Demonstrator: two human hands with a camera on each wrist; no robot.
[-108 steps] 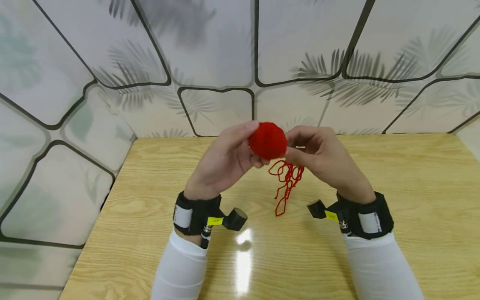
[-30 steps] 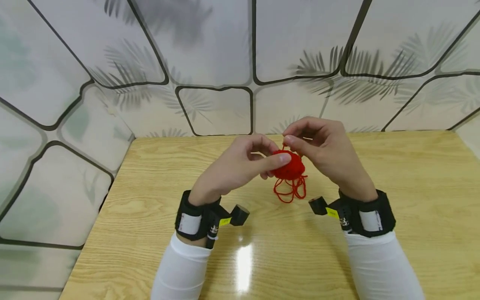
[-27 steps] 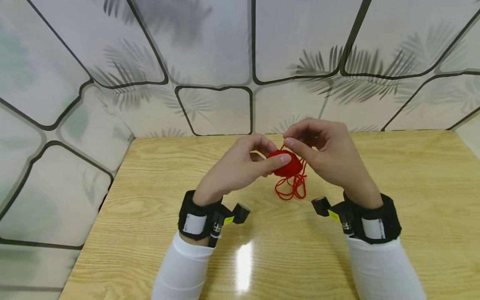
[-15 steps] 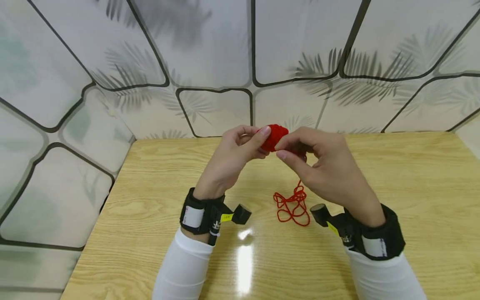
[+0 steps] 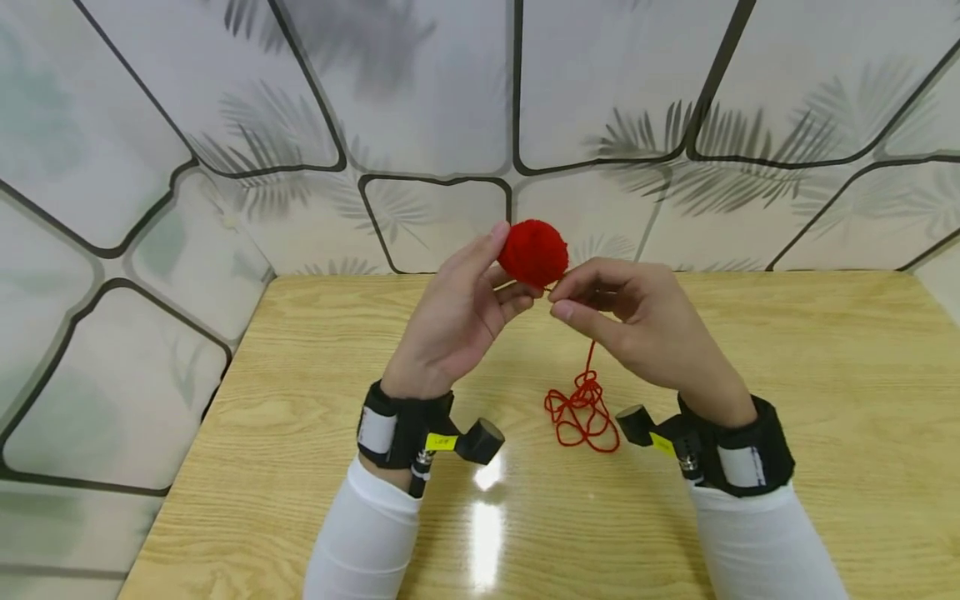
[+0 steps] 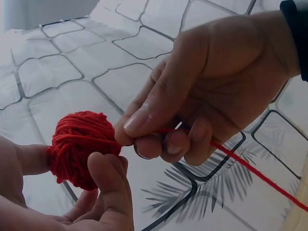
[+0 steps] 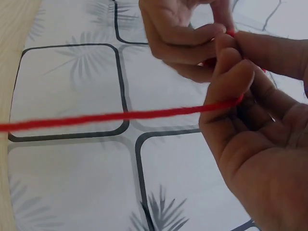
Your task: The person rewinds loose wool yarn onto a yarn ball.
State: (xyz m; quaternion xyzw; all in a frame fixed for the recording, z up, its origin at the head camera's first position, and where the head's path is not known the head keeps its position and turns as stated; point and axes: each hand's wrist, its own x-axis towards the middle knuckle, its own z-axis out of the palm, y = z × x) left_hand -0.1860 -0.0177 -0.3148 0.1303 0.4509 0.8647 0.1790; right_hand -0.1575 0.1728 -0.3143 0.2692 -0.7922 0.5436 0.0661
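Note:
A small ball of red yarn [image 5: 534, 253] is held up over the far table edge by my left hand [image 5: 452, 317], thumb on one side and fingers on the other. In the left wrist view the wound strands of the yarn ball [image 6: 82, 144] show clearly. Just right of it, my right hand [image 5: 637, 321] pinches the yarn between thumb and forefinger, close against the ball. From that hand the strand [image 7: 96, 119] runs back through the curled fingers. It drops to a loose tangle of red yarn [image 5: 581, 412] on the table below.
The light wood table [image 5: 315, 433] spreads under both arms. A wall [image 5: 435, 221] with dark line and leaf patterns stands right behind its far edge. Each wrist bears a black strap with a small camera, such as the left wrist camera [image 5: 480, 442].
The ball has risen and turned in my left hand, which has rolled palm-up. My right hand has passed from above the ball to its lower right side, yarn still pinched.

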